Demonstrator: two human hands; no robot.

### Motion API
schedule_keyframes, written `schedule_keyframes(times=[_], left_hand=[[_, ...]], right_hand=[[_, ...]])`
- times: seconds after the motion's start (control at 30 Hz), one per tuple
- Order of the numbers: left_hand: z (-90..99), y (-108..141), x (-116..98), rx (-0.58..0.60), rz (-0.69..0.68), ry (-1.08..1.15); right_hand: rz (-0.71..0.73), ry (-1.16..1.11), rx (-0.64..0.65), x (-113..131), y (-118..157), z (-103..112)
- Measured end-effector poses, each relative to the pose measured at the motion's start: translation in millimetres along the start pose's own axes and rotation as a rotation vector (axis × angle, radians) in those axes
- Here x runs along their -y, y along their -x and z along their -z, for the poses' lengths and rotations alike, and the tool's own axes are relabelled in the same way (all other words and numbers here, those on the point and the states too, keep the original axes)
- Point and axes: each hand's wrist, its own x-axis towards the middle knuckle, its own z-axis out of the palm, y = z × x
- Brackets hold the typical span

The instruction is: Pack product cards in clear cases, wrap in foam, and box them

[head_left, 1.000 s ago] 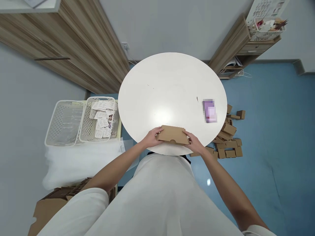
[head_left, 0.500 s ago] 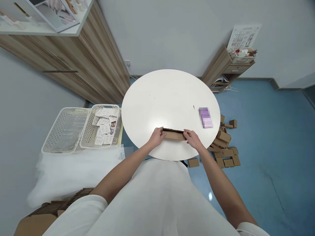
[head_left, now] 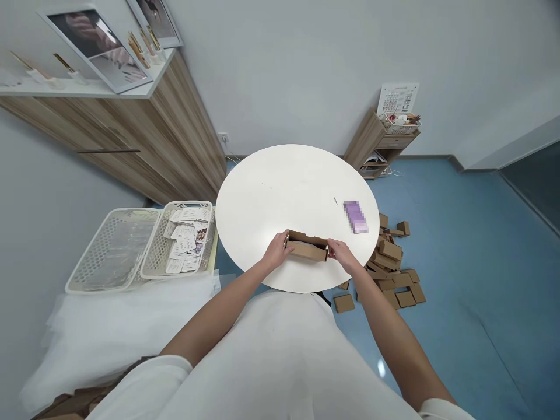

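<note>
A long brown cardboard box point(head_left: 304, 251) is at the near side of the round white table point(head_left: 280, 181), its top open. Something pale shows inside it, too small to make out. My left hand point(head_left: 277, 251) grips the box's left end, fingers behind and thumb on the front. At the right end, my right hand point(head_left: 342, 254) pinches the side of the same box. A purple item point(head_left: 356, 216), blurred into blocks, lies on the table to the right of my right hand.
Several small brown cartons point(head_left: 391, 249) are piled on the blue floor right of the table. To the left are a white basket of printed cards point(head_left: 146, 267) and another basket with clear packets point(head_left: 72, 280). A wooden cabinet point(head_left: 184, 116) stands behind them, a small shelf unit point(head_left: 365, 137) at back right.
The box's top has opened wider, so its inside and the pale contents now show. Both hands stay at its ends. The view has tilted up a little.
</note>
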Motion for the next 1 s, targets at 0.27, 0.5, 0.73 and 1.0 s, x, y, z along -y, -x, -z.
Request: schedule_keyframes(times=[0.27, 0.5, 0.73, 1.0], left_hand=[[4.0, 2, -6, -0.051, -0.049, -0.130], [5.8, -3, -7, 0.002, -0.029, -0.095], [2.9, -2, -10, -0.023, -0.037, -0.200], [7.3, 0, -15, 0.000, -0.017, -0.272]], right_hand=[[-0.006, -0.105, -0.047, -4, 5, -7], [-0.007, -0.121, -0.068, -7, 5, -10], [-0.040, -0.096, -0.132, -8, 4, -10], [-0.043, -0.064, -0.077, -8, 7, -8]])
